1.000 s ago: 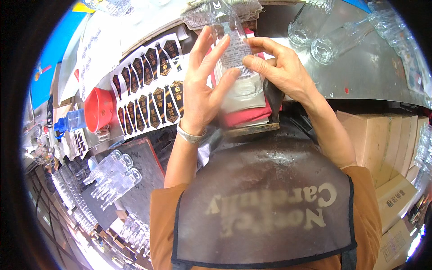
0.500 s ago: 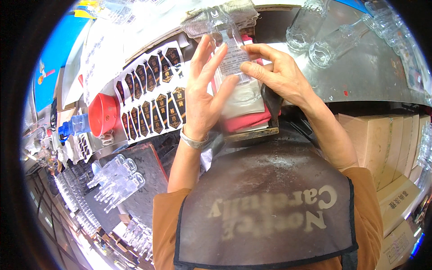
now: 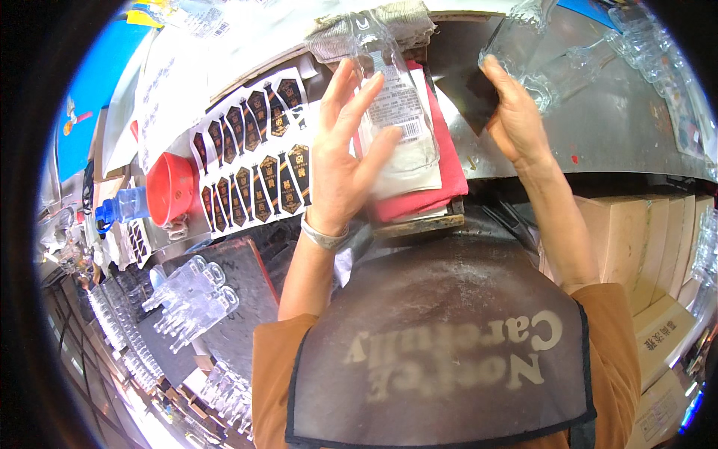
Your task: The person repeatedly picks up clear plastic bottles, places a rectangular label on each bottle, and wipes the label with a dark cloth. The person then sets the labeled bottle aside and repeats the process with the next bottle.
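Note:
A clear bottle (image 3: 419, 153) lies on its back on a padded stand of white sheets and red cloth (image 3: 446, 161). Its neck points away from me, and a printed label with a barcode (image 3: 396, 105) shows on it. My left hand (image 3: 340, 161) is at the bottle's left side, fingers spread, thumb over its edge; whether it touches the glass is unclear. Off to the right, my right hand (image 3: 517, 123) grips a dark, flat, thin-edged piece (image 3: 473, 93) between thumb and fingers. What exactly that piece is cannot be made out.
Left of the stand lies a sheet of dark tie-shaped stickers (image 3: 254, 150), beside a red cup (image 3: 170, 191) and a blue-capped bottle (image 3: 123, 208). Folded grey cloth (image 3: 370, 34) sits behind. Clear glass bottles (image 3: 572, 71) lie at the far right; cardboard boxes (image 3: 621, 247) stand lower right.
My right hand has moved from the bottle's label out to the right, carrying the dark flat piece. My left hand stays beside the bottle, almost unmoved.

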Demonstrator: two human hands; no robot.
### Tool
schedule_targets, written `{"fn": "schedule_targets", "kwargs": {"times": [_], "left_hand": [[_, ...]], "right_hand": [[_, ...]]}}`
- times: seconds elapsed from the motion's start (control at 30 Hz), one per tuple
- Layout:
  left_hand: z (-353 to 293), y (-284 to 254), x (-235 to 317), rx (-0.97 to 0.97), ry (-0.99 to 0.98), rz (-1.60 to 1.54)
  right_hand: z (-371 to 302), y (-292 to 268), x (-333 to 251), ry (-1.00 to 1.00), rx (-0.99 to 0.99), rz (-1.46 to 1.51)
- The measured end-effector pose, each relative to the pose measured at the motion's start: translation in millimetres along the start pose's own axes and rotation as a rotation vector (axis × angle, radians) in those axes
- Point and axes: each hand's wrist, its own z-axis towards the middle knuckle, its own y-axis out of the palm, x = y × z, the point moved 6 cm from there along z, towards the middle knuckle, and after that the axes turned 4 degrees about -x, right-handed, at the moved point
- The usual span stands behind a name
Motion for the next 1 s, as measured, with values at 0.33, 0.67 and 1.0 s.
{"fn": "schedule_targets", "kwargs": {"times": [0.33,0.67,1.0], "left_hand": [[-34,7,-6,-0.054,-0.065,-0.004],[-48,18,-3,0.154,-0.114,0.045],[-51,21,-3,0.141,-0.119,-0.116]], "right_hand": [[-10,110,-88,-0.647,-0.506,-1.204],[-76,156,-32,-0.821,-0.989,-1.55],[-71,145,-46,-0.785,-0.95,-1.367]]}}
